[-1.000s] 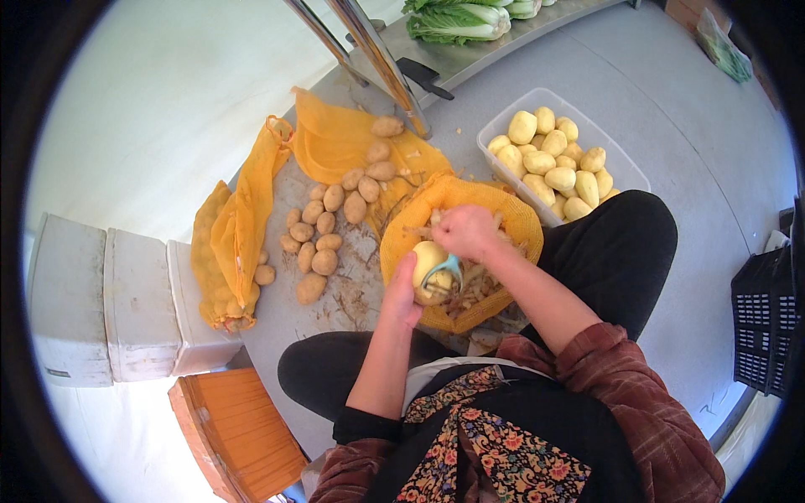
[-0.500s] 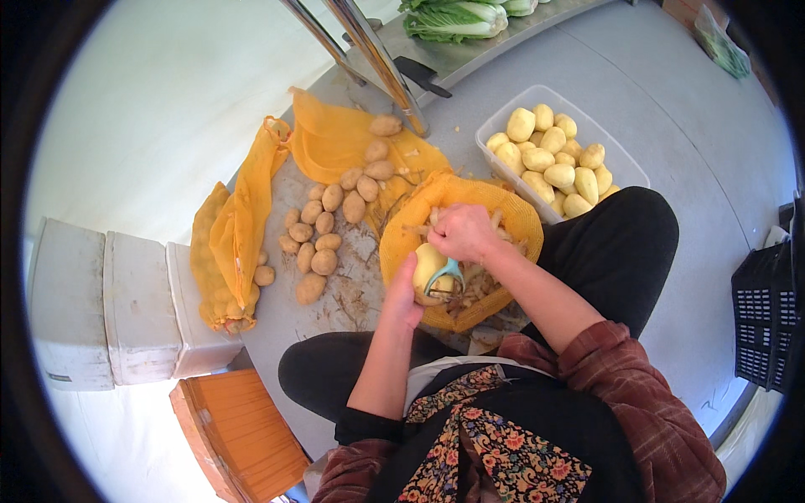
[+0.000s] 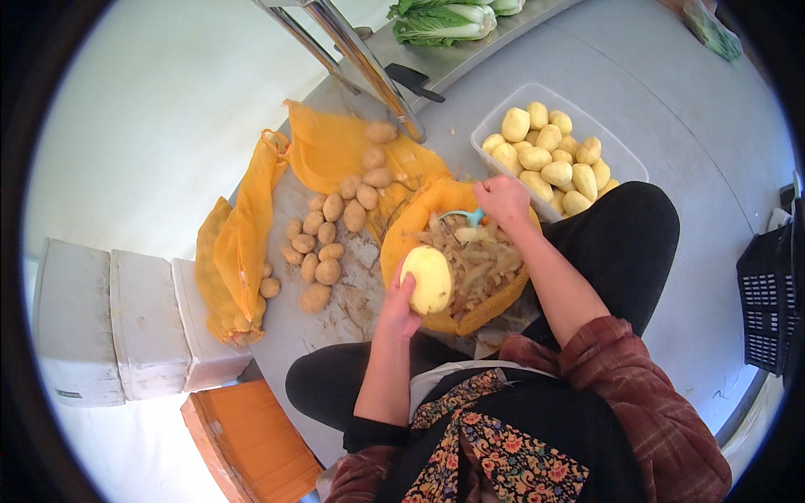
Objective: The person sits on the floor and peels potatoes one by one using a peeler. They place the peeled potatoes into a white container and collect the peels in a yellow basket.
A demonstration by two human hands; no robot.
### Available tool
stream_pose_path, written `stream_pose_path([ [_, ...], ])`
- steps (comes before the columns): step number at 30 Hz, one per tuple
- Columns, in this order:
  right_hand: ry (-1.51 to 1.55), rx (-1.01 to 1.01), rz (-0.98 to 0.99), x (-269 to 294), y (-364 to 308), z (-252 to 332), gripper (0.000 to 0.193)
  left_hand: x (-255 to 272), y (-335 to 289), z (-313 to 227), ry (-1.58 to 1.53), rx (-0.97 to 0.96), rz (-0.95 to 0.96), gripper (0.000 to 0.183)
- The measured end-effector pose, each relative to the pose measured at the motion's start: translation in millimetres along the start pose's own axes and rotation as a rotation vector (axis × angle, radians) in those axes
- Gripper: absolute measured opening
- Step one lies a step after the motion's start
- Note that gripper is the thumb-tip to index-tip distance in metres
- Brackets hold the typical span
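Note:
My left hand point(image 3: 399, 312) is closed round a large potato point(image 3: 429, 280), mostly peeled to pale yellow with a few brown specks at its lower end. In my right hand point(image 3: 505, 203) is a light-blue peeler point(image 3: 475, 216), gripped by its handle; its head points left, apart from the potato. Below both hands an orange mesh sack point(image 3: 392, 243) stands with its mouth rolled wide, full of potato peelings point(image 3: 482, 272). Unpeeled brown potatoes point(image 3: 329, 226) lie loose on the floor to the left of the sack.
A clear plastic tub point(image 3: 495, 113) of peeled potatoes stands at the right. A tied orange mesh sack point(image 3: 226, 260) lies left, near white boxes point(image 3: 147, 323). Metal legs point(image 3: 360, 59) and a low shelf with Chinese cabbage point(image 3: 444, 23) and a black-bladed tool point(image 3: 411, 80) stand behind. A black crate point(image 3: 767, 293) is far right.
My right hand has moved up and right with the peeler, away from the potato. My left hand has turned the potato, so more of its peeled side shows.

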State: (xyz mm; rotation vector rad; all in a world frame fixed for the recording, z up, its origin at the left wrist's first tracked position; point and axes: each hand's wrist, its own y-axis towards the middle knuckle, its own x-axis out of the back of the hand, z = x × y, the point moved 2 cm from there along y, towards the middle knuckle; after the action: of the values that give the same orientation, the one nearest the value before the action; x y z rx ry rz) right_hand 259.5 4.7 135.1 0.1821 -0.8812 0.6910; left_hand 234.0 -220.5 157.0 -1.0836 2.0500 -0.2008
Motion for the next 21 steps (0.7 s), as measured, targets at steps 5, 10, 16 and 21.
stream_pose_path([
  [5, 0.119, 0.022, 0.169, 12.0, -6.3, 18.1, 0.029, -2.4, -0.6, -8.3, 0.627, -0.228, 0.059, 0.053],
  [10, 0.086, 0.079, 0.335, 12.4, -14.7, 27.3, 0.03, -18.8, -6.3, -11.6, 1.033, -0.455, 0.091, 0.058],
  [16, 0.016, -0.016, 0.178, 5.8, -5.3, 10.9, 0.028, -20.5, -7.4, -15.8, 0.753, -0.4, 0.165, 0.051],
  [21, 0.16, 0.138, 0.09, 4.6, -6.2, 13.9, 0.029, -7.1, 9.3, -3.9, -0.029, -0.239, 0.025, 0.037],
])
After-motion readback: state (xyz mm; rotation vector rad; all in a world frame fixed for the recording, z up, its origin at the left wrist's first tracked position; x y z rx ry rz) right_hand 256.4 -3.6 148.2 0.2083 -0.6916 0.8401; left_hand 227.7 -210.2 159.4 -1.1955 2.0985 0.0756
